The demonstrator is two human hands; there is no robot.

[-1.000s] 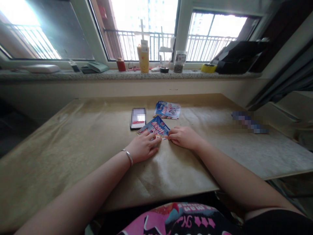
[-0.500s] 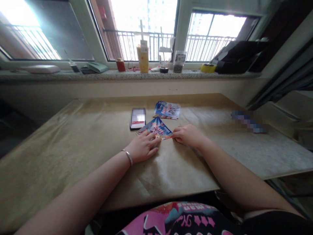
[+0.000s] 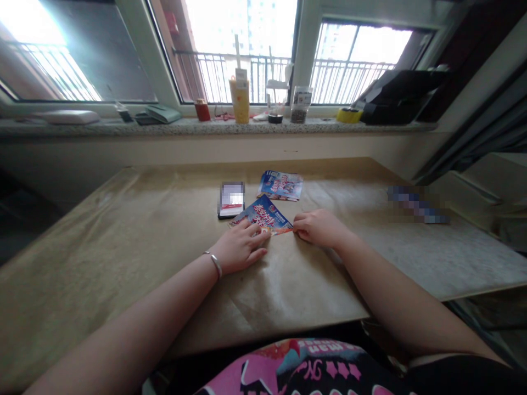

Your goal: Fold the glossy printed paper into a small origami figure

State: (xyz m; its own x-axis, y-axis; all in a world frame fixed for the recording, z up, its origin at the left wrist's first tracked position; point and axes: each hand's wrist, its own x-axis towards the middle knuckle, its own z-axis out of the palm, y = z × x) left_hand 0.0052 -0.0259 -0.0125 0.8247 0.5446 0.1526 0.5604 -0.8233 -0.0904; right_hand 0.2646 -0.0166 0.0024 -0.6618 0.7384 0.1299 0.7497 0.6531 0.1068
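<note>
Head camera view, looking down at a tan-covered table (image 3: 164, 247) beneath a window. A blue printed paper (image 3: 265, 213), with a triangular outline, lies near the middle of the table, its point facing away from the person. Left hand (image 3: 242, 247) rests palm down over the paper's near left part, fingers loosely extended and slightly apart; a silver bracelet (image 3: 214, 265) circles that wrist. Right hand (image 3: 319, 227) is at the paper's right corner, fingers bent together with the tips touching it; whether they pinch the corner or only press it, I cannot tell. Just beyond the paper's point lies a stack of similar leaflets (image 3: 286, 185). A phone (image 3: 231, 200), its screen blurred, lies just beside the paper's left side. On the windowsill (image 3: 177, 127) stands a yellow drink cup (image 3: 241, 104).
</note>
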